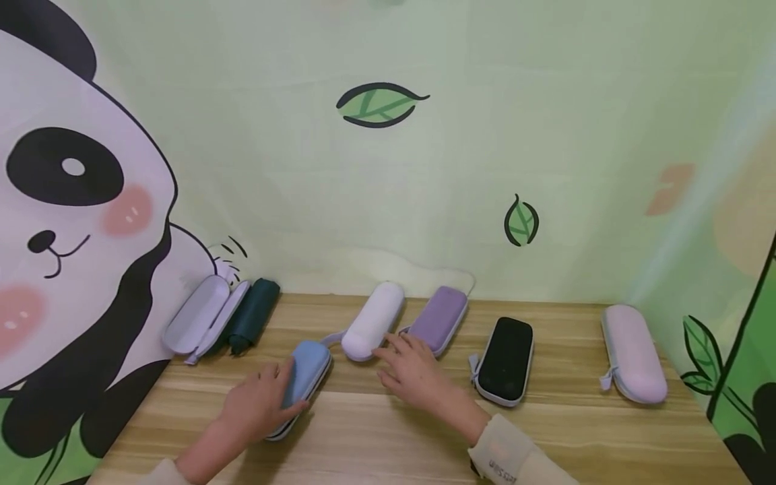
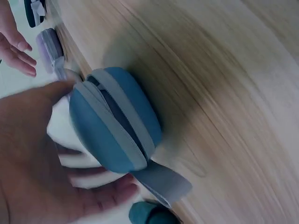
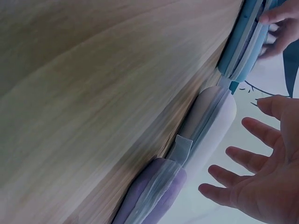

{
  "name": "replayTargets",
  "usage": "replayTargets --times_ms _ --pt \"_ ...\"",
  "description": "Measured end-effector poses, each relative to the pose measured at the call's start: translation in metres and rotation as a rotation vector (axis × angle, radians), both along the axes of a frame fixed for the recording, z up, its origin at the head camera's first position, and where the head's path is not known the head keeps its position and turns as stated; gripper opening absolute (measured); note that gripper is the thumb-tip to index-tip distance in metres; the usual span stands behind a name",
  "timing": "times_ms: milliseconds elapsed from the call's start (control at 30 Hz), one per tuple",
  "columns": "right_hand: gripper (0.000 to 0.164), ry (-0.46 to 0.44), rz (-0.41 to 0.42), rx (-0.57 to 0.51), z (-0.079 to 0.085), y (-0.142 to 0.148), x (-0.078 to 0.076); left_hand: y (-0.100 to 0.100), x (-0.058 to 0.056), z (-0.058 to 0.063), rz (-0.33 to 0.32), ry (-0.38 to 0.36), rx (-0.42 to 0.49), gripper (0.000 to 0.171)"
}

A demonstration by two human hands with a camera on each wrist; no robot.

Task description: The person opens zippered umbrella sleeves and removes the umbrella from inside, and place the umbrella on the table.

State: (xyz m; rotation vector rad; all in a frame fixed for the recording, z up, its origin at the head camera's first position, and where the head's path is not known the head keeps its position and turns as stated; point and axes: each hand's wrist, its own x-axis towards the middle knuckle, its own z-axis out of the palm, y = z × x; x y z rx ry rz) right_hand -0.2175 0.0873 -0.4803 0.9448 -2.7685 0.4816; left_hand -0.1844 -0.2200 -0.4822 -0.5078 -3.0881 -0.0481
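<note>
Blue case is in the left hand, slanting above or on the counter, left of the middle; whether it is lifted a little, I cannot tell. The thumb of this hand lies against one side and the fingers pass along the other, so they are clamped on the case, though I cannot judge how firmly. On the case, a dark line runs between two grey bands, and a grey strap sticks out by the seam. I expect it to be light, with a rather stiff shell and a smooth surface which may slip a little; it does not look fragile. Best is probably to take it across the middle by its two long sides, without squeezing the seam or pulling the strap. The right hand holds nothing: its fingers are spread apart, and in the head view they reach over the near part of the purple case, close to the white case. Farther right lies the black case, and well apart from it the pink case. On the left side, the lilac case stands opened, with the green roll just beside it. Behind everything hangs a pale green backdrop with a panda.
</note>
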Motion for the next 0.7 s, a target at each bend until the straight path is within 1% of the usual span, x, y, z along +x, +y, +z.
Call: replayTargets --times_ms 100,167,200,233,300,400,467,533,600,700 --pt "0.038 0.005 0.005 -0.008 0.000 -0.001 0.000 -0.011 -0.004 -0.002 -0.223 -0.038 -0.009 0.088" --pt "0.038 0.009 0.009 -0.010 0.000 -0.001 0.000 -0.020 -0.007 -0.004 -0.354 -0.054 -0.013 0.087" --pt "0.038 0.010 0.011 -0.011 0.000 -0.001 0.000 -0.024 -0.008 -0.005 -0.404 -0.058 -0.012 0.086" --pt "0.038 0.008 0.012 -0.012 0.000 -0.002 -0.001 -0.027 -0.009 -0.005 -0.434 -0.069 0.001 0.085" --pt "0.038 0.006 0.012 -0.012 0.000 -0.002 -0.001 -0.031 -0.010 -0.008 -0.474 -0.086 0.049 0.082" --pt "0.038 -0.006 0.007 -0.009 0.000 -0.004 -0.001 -0.030 -0.010 -0.015 -0.474 -0.113 0.118 0.078" --pt "0.039 -0.028 0.001 -0.003 0.002 -0.006 -0.001 -0.026 -0.009 -0.019 -0.448 -0.121 0.171 0.076" --pt "0.038 -0.048 -0.002 0.007 0.004 -0.010 0.000 -0.020 -0.007 -0.021 -0.404 -0.126 0.227 0.074" --pt "0.037 -0.057 0.000 0.020 0.004 -0.015 0.000 -0.013 -0.004 -0.022 -0.353 -0.147 0.321 0.073" --pt "0.036 -0.045 0.010 0.040 0.004 -0.022 0.000 0.000 0.001 -0.021 -0.257 -0.197 0.472 0.070"
